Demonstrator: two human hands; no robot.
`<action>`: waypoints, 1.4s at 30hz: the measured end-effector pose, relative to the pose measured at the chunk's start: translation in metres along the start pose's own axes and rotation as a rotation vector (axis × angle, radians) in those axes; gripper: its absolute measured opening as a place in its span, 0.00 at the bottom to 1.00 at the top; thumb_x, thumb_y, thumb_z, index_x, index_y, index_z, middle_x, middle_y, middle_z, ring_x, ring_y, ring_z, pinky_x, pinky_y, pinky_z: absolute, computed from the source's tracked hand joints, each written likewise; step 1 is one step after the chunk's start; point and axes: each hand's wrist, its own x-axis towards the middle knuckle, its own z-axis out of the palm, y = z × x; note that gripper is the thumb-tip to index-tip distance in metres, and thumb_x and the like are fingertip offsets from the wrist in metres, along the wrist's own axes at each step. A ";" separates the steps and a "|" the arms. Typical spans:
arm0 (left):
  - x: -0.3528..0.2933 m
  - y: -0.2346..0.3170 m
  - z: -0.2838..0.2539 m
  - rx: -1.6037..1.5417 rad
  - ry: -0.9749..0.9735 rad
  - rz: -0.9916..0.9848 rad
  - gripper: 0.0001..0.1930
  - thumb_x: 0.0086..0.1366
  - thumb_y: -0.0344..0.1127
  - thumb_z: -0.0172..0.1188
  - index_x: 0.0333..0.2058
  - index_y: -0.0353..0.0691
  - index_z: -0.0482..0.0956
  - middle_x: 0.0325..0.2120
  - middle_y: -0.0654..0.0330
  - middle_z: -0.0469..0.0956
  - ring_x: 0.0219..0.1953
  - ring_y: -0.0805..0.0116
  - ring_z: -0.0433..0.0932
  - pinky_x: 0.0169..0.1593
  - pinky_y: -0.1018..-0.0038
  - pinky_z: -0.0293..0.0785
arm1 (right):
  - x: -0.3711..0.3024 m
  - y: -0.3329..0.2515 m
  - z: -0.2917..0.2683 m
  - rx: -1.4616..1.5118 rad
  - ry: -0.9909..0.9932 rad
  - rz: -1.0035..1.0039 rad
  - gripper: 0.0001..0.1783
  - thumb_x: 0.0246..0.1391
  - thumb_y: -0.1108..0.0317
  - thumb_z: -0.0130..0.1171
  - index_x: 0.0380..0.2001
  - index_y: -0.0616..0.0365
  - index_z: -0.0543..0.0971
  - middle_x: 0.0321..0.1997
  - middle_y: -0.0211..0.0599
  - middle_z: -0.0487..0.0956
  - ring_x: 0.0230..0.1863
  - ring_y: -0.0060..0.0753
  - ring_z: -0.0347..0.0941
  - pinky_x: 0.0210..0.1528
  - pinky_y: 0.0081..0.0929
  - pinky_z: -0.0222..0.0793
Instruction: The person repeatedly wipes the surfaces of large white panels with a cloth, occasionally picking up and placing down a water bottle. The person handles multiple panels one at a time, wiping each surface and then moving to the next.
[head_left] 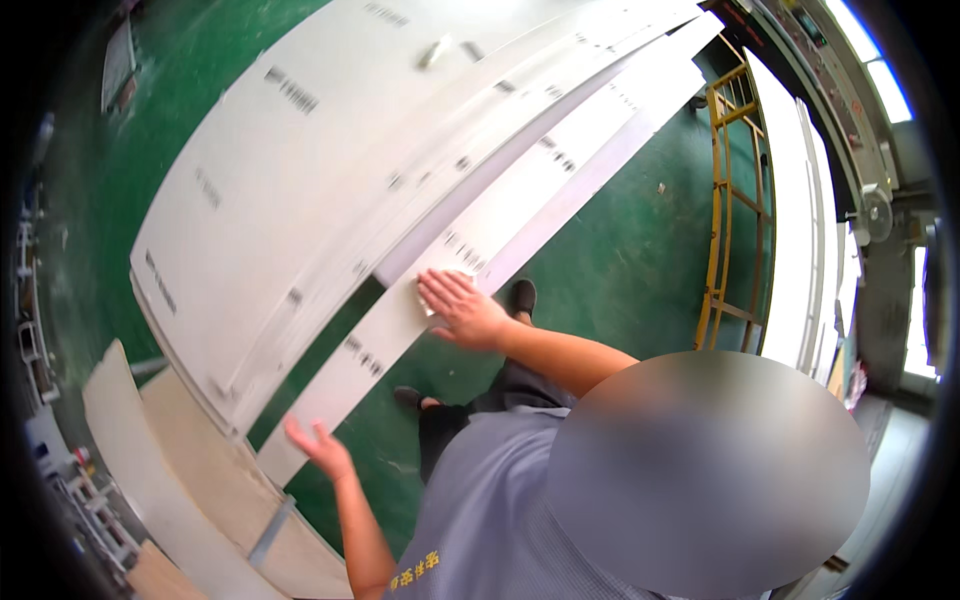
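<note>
A long, narrow white board [335, 385] with dark printed marks runs diagonally from the lower left to the upper right. My right hand [466, 312] presses down on it near the middle, its fingers laid over a small white cloth-like piece [426, 300]. Most of that piece is hidden under the palm, so its exact kind does not show. By the near left end of the same board is my left hand [325, 452], fingers spread and holding nothing. Whether its fingertips touch the board I cannot tell.
A stack of large white sheets [300, 170] lies just beyond the narrow board, with a small white object [434, 52] on top. Pale boards [190, 440] lean at the lower left. On the right, a yellow metal frame [718, 220] stands beside upright white panels [785, 200]. The floor [620, 240] is green.
</note>
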 end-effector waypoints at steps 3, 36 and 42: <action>0.010 0.105 0.111 -0.021 -0.394 0.290 0.39 0.67 0.35 0.64 0.71 0.33 0.55 0.72 0.41 0.55 0.74 0.43 0.52 0.75 0.52 0.50 | -0.018 0.103 -0.025 0.037 0.074 0.114 0.45 0.65 0.44 0.52 0.74 0.64 0.55 0.82 0.47 0.50 0.82 0.44 0.42 0.81 0.42 0.36; 0.000 0.458 0.516 0.505 -0.731 0.716 0.60 0.45 0.48 0.78 0.71 0.32 0.52 0.71 0.43 0.55 0.74 0.44 0.53 0.73 0.39 0.45 | -0.066 0.630 -0.210 -0.035 0.053 0.551 0.46 0.67 0.42 0.48 0.75 0.66 0.52 0.82 0.50 0.47 0.83 0.47 0.39 0.82 0.42 0.34; -0.015 0.632 0.710 0.389 -0.838 0.750 0.56 0.50 0.46 0.76 0.71 0.33 0.53 0.72 0.45 0.52 0.75 0.47 0.50 0.77 0.46 0.40 | -0.077 0.758 -0.247 -0.058 0.139 0.729 0.46 0.66 0.44 0.49 0.74 0.64 0.53 0.82 0.49 0.47 0.83 0.46 0.38 0.82 0.41 0.35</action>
